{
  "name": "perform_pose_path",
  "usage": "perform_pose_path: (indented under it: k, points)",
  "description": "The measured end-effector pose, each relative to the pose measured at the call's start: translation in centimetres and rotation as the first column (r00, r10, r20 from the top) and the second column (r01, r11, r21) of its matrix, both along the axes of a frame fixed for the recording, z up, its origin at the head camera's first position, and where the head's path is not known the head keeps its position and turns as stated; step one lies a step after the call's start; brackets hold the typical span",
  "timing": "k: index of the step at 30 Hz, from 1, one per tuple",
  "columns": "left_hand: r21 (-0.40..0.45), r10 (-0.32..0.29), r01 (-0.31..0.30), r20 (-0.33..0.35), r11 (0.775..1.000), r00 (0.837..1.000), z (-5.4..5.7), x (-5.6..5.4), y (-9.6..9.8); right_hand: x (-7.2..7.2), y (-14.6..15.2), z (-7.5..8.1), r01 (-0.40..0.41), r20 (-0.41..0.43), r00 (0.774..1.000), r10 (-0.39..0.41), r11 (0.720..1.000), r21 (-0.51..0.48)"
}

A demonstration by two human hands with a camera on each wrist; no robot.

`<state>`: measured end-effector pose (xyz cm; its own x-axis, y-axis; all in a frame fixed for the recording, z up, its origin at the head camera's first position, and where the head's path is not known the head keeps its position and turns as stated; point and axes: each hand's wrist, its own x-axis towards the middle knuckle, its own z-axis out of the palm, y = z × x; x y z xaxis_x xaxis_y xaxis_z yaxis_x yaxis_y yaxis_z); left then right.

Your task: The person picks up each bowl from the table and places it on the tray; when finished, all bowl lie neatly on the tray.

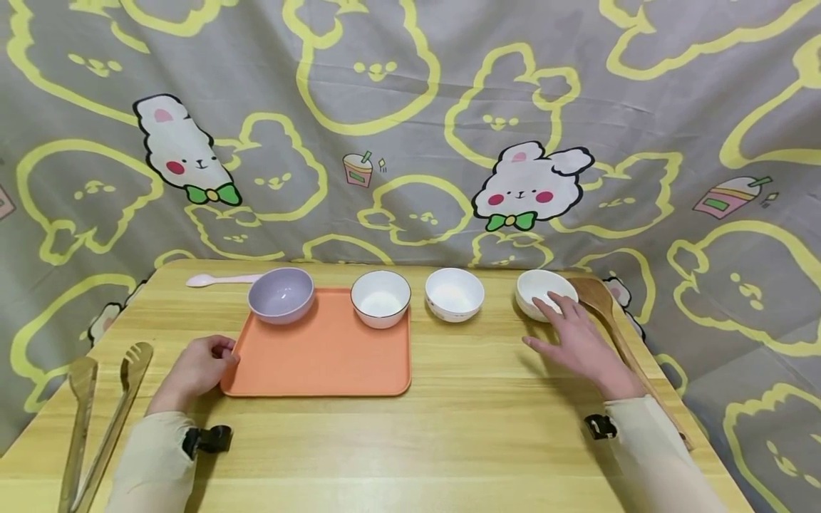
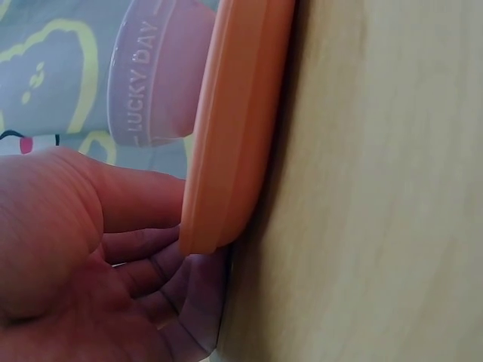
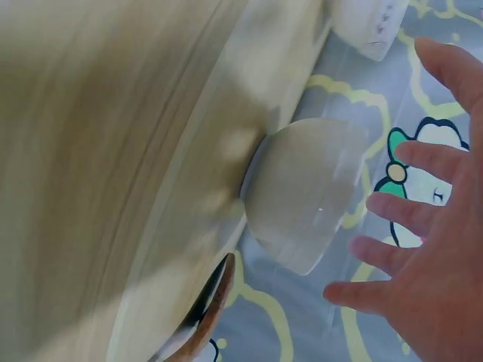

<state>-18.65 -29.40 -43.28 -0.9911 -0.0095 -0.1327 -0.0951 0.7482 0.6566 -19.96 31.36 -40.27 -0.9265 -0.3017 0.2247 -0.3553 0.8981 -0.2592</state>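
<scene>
At the left edge of an orange tray point(image 1: 321, 360), my left hand point(image 1: 200, 365) pinches the rim, thumb point(image 2: 143, 200) against its side and fingers curled below. A purple bowl point(image 1: 281, 296) lettered "LUCKY DAY" stands at the tray's back left corner. Toward the tray's back right sits a white bowl with a dark rim point(image 1: 380, 299). My right hand point(image 1: 577, 340) is spread over the near side of a plain white bowl point(image 3: 302, 192) at the right, fingers apart and holding nothing. Between these two bowls is another white bowl point(image 1: 454, 295) with a small printed pattern.
A wooden spatula point(image 1: 618, 335) lies along the right table edge, beside the plain white bowl. Wooden-ended tongs point(image 1: 105, 427) lie at the left front. A pink spoon point(image 1: 218, 279) reaches behind the purple bowl. Patterned grey cloth point(image 1: 410, 142) hangs behind the table.
</scene>
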Motion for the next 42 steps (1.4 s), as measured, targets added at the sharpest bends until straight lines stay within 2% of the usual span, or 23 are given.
perform_pose_path:
  k: [5, 11, 19, 27, 35, 42]
  points:
    - [-0.001, -0.006, 0.006, -0.005, 1.000, 1.000, -0.3, 0.1, 0.2, -1.0, 0.4, -0.6, 0.046, 0.051, 0.998, -0.048, 0.998, 0.039]
    - [-0.004, -0.022, 0.022, -0.031, 1.000, 0.999, -0.6, 0.2, 0.2, -2.0, 0.5, -1.0, 0.097, 0.115, 0.988, -0.101, 0.995, 0.038]
    - [-0.011, -0.037, 0.036, -0.047, 0.999, 0.998, -0.5, 0.5, 0.2, -4.5, 0.6, -0.8, 0.134, 0.179, 0.973, -0.146, 0.988, 0.077]
    - [-0.012, -0.032, 0.031, -0.035, 0.999, 0.999, -0.3, 0.4, 0.2, -6.5, 0.4, -0.3, 0.132, 0.237, 0.959, -0.158, 0.984, 0.121]
    - [-0.012, -0.023, 0.023, -0.034, 1.000, 0.999, -0.3, 0.3, 0.0, -8.2, 0.4, -0.4, 0.167, 0.288, 0.937, -0.197, 0.978, 0.126]
    - [-0.015, -0.013, 0.012, -0.027, 1.000, 1.000, -0.4, 0.3, 0.0, -8.8, 0.5, -0.1, 0.154, 0.279, 0.942, -0.188, 0.978, 0.139]
